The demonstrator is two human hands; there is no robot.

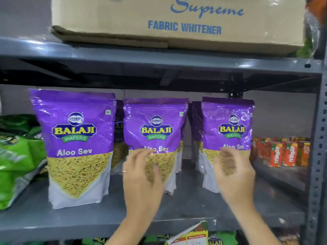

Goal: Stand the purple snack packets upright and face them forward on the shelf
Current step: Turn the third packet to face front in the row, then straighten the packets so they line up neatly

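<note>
Three purple snack packets stand upright with labels forward on the grey shelf: a left packet, a middle packet and a right packet. More purple packets stand behind them. My left hand hovers in front of the middle packet's lower half, fingers spread and blurred, holding nothing. In front of the right packet's lower half is my right hand, also blurred, with fingers apart. Whether either hand touches a packet is unclear.
Green snack bags lie at the shelf's left end. Red juice cartons stand at the right rear. A cardboard box sits on the shelf above. The steel upright bounds the right side. More packets show on the shelf below.
</note>
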